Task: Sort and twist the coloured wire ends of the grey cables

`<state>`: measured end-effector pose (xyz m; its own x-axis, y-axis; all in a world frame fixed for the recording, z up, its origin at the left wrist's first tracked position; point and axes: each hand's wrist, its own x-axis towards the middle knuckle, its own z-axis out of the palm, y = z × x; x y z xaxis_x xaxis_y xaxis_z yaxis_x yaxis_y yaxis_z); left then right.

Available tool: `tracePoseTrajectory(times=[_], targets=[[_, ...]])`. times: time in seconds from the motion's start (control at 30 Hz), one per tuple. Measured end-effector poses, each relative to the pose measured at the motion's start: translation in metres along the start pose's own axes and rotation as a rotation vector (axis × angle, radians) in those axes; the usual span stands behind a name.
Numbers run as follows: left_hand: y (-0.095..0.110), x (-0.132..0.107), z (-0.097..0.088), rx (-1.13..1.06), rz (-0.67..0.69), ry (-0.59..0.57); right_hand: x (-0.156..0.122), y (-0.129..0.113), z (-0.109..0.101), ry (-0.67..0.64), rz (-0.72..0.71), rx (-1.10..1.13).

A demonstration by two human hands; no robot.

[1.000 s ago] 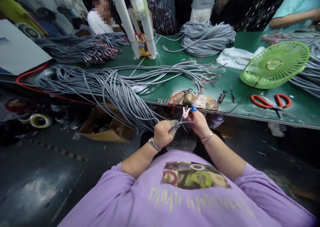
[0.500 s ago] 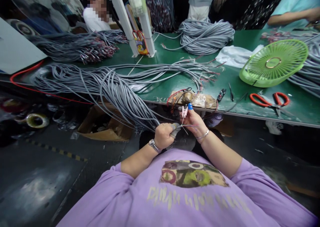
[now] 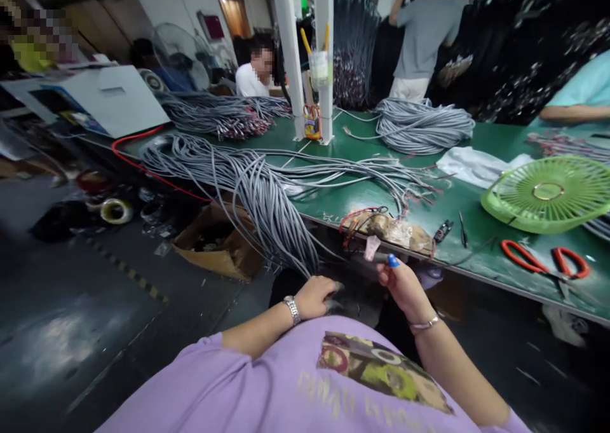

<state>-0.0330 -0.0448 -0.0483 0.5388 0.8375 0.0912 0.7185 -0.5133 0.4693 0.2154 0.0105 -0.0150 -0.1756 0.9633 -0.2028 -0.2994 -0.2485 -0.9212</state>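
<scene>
My left hand (image 3: 316, 297), with grey covers on its fingertips, hovers above my lap with its fingers apart. No cable shows in it. Just behind it, a thick bundle of grey cables (image 3: 274, 220) hangs over the bench edge. My right hand (image 3: 404, 288), a blue cover on the thumb, is closed on a dark, slim piece with a pale pink end (image 3: 372, 248). Blur hides its exact kind. That pink end lies in front of a brown, tape-wrapped block (image 3: 395, 231) with thin wires at the bench edge.
On the green bench (image 3: 333, 201) are red-handled scissors (image 3: 527, 258), small black cutters (image 3: 443, 231), a green fan (image 3: 548, 191) and a coiled grey cable (image 3: 424, 128). A cardboard box (image 3: 219, 248) stands on the floor at left. Co-workers are across the bench.
My left hand has let go of the grey cable end and drawn away from the right. My right hand has turned the pink-ended piece sideways. The view has swung up and left.
</scene>
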Motion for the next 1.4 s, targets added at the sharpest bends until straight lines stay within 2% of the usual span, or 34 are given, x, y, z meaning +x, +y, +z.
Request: tracePoseTrajectory(times=[0.07,0.13,0.2,0.23,0.27,0.33,0.4,0.47,0.53,0.57,0.67,0.73,0.77,0.8,0.87,0.9,0.93,1.0,1.07,1.13,1.2,1.23,1.27,1.33,1.4], targets=[[-0.004,0.004,-0.011,-0.156,-0.015,-0.015,-0.006,-0.014,-0.007,0.044,-0.171,-0.228],[-0.004,0.015,-0.032,-0.257,0.016,0.073,-0.005,-0.036,-0.017,0.128,-0.412,-0.499],[-0.004,0.033,-0.061,-0.212,0.072,0.189,0.004,-0.060,-0.029,0.256,-0.649,-0.778],[-0.005,0.045,-0.077,-0.125,0.113,0.228,0.012,-0.070,-0.036,0.317,-0.718,-0.895],[-0.008,0.059,-0.094,-0.013,0.135,0.254,0.021,-0.079,-0.043,0.348,-0.741,-0.980],[-0.016,0.092,-0.124,0.208,0.103,0.288,0.039,-0.089,-0.055,0.356,-0.694,-1.044],[-0.029,0.127,-0.148,0.361,0.006,0.278,0.052,-0.090,-0.064,0.354,-0.610,-1.016],[-0.045,0.160,-0.164,0.467,-0.153,0.220,0.058,-0.087,-0.067,0.350,-0.575,-0.992],[-0.058,0.186,-0.174,0.511,-0.332,0.096,0.058,-0.084,-0.067,0.348,-0.584,-1.014],[-0.063,0.196,-0.177,0.509,-0.371,0.045,0.057,-0.083,-0.066,0.349,-0.591,-1.029],[-0.068,0.218,-0.190,0.473,-0.360,-0.098,0.055,-0.082,-0.063,0.337,-0.595,-1.024],[-0.066,0.227,-0.205,0.407,-0.305,-0.132,0.055,-0.082,-0.063,0.317,-0.593,-0.996],[-0.065,0.230,-0.216,0.347,-0.273,-0.086,0.056,-0.082,-0.064,0.314,-0.591,-0.988],[-0.063,0.233,-0.229,0.266,-0.251,0.021,0.057,-0.082,-0.064,0.315,-0.589,-0.989],[-0.060,0.238,-0.259,0.058,-0.252,0.390,0.057,-0.081,-0.064,0.323,-0.586,-0.998],[-0.058,0.240,-0.274,-0.037,-0.296,0.586,0.058,-0.081,-0.065,0.327,-0.586,-1.003],[-0.054,0.241,-0.287,-0.114,-0.342,0.723,0.058,-0.081,-0.065,0.329,-0.588,-1.009],[-0.042,0.241,-0.304,-0.169,-0.337,0.763,0.058,-0.080,-0.065,0.330,-0.598,-1.022],[-0.021,0.239,-0.306,-0.144,-0.279,0.681,0.058,-0.080,-0.066,0.331,-0.608,-1.047],[0.009,0.237,-0.294,-0.106,-0.194,0.545,0.058,-0.079,-0.067,0.328,-0.609,-1.063],[0.044,0.232,-0.276,0.040,0.039,0.265,0.058,-0.079,-0.068,0.330,-0.603,-1.071],[0.061,0.229,-0.266,0.102,0.139,0.171,0.057,-0.080,-0.068,0.333,-0.602,-1.073],[0.077,0.224,-0.258,0.146,0.218,0.131,0.057,-0.080,-0.067,0.336,-0.604,-1.073],[0.105,0.210,-0.244,0.189,0.312,0.129,0.057,-0.081,-0.067,0.345,-0.610,-1.069],[0.128,0.191,-0.232,0.165,0.407,0.075,0.056,-0.081,-0.067,0.349,-0.614,-1.057]])
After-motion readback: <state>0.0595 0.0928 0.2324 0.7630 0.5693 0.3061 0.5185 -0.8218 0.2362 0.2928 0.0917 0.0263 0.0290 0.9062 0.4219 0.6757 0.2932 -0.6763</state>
